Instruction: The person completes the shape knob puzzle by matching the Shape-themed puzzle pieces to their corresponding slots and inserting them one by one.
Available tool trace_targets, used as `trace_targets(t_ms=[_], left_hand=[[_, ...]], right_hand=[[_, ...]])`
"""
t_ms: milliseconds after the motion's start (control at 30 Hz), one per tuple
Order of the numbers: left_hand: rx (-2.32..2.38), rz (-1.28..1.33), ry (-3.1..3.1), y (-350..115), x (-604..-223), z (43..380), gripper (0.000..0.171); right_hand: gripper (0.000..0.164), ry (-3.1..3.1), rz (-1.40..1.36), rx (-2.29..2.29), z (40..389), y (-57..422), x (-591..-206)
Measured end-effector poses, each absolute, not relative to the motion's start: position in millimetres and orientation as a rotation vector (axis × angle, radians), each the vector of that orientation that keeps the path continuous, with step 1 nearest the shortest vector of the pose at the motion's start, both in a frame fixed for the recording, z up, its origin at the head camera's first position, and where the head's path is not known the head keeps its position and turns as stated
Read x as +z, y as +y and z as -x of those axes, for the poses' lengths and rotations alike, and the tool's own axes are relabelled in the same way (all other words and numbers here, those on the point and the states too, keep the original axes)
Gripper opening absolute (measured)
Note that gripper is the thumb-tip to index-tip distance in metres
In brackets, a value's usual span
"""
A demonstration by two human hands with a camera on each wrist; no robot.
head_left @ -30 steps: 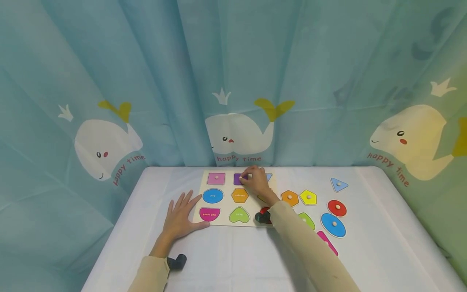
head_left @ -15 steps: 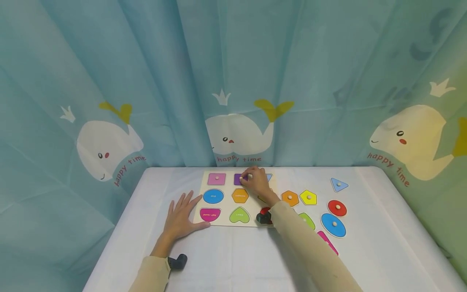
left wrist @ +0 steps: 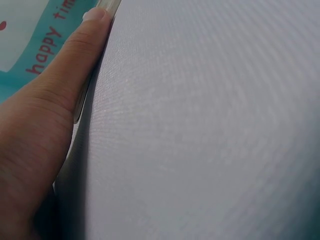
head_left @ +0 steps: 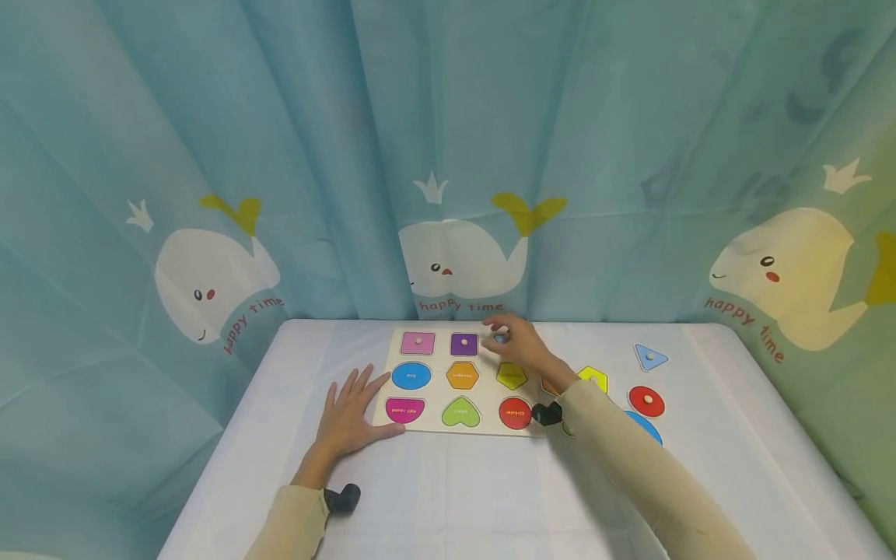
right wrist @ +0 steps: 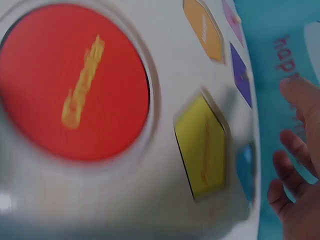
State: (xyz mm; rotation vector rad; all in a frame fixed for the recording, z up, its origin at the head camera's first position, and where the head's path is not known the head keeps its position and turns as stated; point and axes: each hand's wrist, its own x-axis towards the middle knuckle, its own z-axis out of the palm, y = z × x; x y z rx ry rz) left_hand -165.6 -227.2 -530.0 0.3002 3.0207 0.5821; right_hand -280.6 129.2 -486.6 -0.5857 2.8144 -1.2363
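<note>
A cream shape-puzzle board (head_left: pixel 434 397) lies near the table's far edge. My left hand (head_left: pixel 348 416) is spread flat, fingers on its left side and thumb along its near left corner. Above the board's far right part, over the blue triangle recess, hovers my right hand (head_left: pixel 521 342), with thumb and fingertips apart and nothing between them. Left of those fingertips, the purple square piece (head_left: pixel 464 344) sits in its recess with its knob showing. A pink piece (head_left: pixel 418 342) fills the far left recess. In the right wrist view a yellow pentagon recess (right wrist: pixel 204 150) and a red circle recess (right wrist: pixel 75 82) show.
Loose knobbed pieces lie right of the board: a blue triangle (head_left: pixel 650 358), a red circle (head_left: pixel 646 401), a yellow pentagon (head_left: pixel 593 378) and a blue oval (head_left: pixel 647 428). My right forearm partly covers others. A whale-print curtain (head_left: pixel 462 155) hangs behind the table.
My right hand has let go of the purple square's knob, its fingers have parted, and it has moved right. The square stays in the board. My left hand keeps its place.
</note>
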Motion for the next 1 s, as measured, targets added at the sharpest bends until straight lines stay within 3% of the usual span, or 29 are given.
trace_targets(t_ms=[433,1000], left_hand=[[0.576,-0.305,3.035,-227,-531,167,0.105],[0.596,-0.310,3.058,-226,-531,165,0.105]], right_hand=[[0.050,2.931,0.636,-1.196,266,217,-466],[0.054,3.054,0.322,-1.114,243,301,-464]])
